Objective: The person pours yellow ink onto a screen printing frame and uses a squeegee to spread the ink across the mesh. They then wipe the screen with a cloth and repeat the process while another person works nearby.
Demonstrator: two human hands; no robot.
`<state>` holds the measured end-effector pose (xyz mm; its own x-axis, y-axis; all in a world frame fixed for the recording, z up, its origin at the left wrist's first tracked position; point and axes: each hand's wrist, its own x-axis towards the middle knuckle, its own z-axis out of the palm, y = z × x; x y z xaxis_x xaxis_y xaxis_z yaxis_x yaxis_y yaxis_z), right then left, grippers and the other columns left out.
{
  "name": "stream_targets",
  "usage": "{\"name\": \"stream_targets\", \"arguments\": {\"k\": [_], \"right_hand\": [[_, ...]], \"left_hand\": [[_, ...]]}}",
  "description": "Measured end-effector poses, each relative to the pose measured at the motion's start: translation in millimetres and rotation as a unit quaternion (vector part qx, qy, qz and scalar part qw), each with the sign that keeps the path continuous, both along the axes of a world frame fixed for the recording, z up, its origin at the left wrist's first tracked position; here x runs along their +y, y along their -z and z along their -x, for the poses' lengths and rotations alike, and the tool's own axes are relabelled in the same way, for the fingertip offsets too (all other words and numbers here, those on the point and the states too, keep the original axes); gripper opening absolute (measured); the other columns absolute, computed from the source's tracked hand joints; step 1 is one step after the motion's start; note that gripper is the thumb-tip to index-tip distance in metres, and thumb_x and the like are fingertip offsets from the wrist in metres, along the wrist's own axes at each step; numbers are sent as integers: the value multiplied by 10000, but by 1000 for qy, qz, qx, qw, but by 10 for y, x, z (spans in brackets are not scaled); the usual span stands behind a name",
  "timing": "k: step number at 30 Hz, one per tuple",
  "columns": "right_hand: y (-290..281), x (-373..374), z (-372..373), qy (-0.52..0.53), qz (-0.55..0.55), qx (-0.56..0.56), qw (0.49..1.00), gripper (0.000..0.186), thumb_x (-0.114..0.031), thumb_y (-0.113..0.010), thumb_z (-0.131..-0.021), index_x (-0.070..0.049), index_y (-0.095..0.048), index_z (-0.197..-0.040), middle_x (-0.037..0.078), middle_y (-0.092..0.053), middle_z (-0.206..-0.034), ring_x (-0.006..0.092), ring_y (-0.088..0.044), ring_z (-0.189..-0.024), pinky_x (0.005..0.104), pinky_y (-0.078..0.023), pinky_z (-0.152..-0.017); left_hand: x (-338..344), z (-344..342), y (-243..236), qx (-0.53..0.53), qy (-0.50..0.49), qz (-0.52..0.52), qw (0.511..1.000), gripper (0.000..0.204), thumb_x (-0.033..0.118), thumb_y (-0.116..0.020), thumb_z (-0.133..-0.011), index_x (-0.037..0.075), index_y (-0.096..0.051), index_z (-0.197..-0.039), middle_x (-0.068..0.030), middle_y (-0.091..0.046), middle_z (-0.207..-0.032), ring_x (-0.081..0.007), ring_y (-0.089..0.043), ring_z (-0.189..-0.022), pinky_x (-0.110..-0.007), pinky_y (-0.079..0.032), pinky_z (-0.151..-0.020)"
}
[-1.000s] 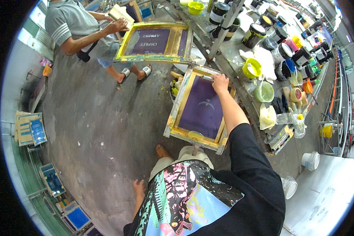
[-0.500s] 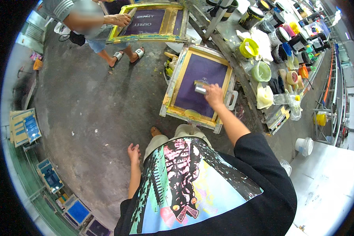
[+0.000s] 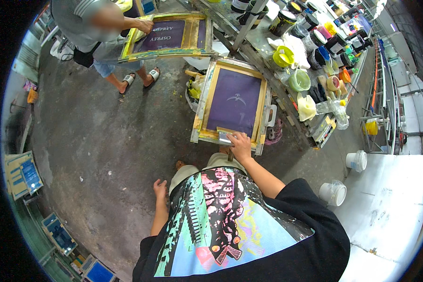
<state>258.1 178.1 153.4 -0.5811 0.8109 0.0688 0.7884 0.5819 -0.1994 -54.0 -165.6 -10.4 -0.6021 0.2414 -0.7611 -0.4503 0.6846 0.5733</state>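
I am watching the left hand [image 3: 160,189] hanging nearest me, fingers loosely parted and holding nothing, well apart from the frame. The right hand [image 3: 241,146] is closing firmly around a metal-bladed squeegee [image 3: 224,137], its handle pointing back toward the wearer. That blade is lying at the near end of the wood-framed screen [image 3: 232,101], crossing its width, while the frame's long axis is running away, leaning slightly right. So nearly all the purple mesh, with its pale arched emblem, is stretching beyond the right hand, which is much the nearer of the two.

Off to the right, two white buckets [image 3: 353,162] are standing apart, the nearer carrying clear plastic; I am not making out their contents. Farther, on the bench [image 3: 262,43], a pale green tub [image 3: 298,88] is holding something similarly pale, and a yellow-green bowl [image 3: 286,63] is showing contents I cannot identify. Ink pots [image 3: 282,23] are crowding behind. Beyond, at the left, a co-worker's hand [image 3: 144,26] is touching another framed screen [image 3: 163,37].
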Motion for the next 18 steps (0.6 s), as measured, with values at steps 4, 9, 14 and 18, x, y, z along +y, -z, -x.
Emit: {"name": "stream_targets", "arguments": {"k": [4,9,14,18], "right_hand": [[-56,-412,-73,12,-2,-19,1000,596,-194,-819,-698,-250,-676,-1274,23,-628,-1156,264,-570,-1073,444,-441,-901],[-113,-563,-168,1,7,-37,999,566,-86,-720,-735,-248,-680,-1276,70,-629,-1165,314,-569,-1078,465,-454,-917],[-398,-798,-425,61,3,16,998,518,-100,-748,-705,-289,-719,-1186,28,-656,-1140,300,-592,-1082,455,-472,-917],[-660,-873,-707,148,-30,151,977,485,-80,-783,-664,-185,-757,-1137,54,-692,-1056,288,-616,-1005,424,-491,-891]], "left_hand": [[-83,169,-61,-15,-15,-12,1000,625,179,-766,-862,66,-490,-1412,-82,-634,-1008,-132,-552,-697,-318,-472,-523],[-406,262,70,-24,16,-29,999,651,176,-705,-899,68,-435,-1481,-93,-623,-1104,-166,-575,-732,-322,-458,-548],[-258,492,156,-40,93,42,994,634,145,-777,-826,49,-497,-1387,-161,-625,-1172,-236,-641,-809,-361,-494,-550],[52,544,-70,-18,107,58,992,614,145,-783,-826,65,-514,-1373,-138,-656,-1082,-221,-637,-766,-340,-487,-530]]}}
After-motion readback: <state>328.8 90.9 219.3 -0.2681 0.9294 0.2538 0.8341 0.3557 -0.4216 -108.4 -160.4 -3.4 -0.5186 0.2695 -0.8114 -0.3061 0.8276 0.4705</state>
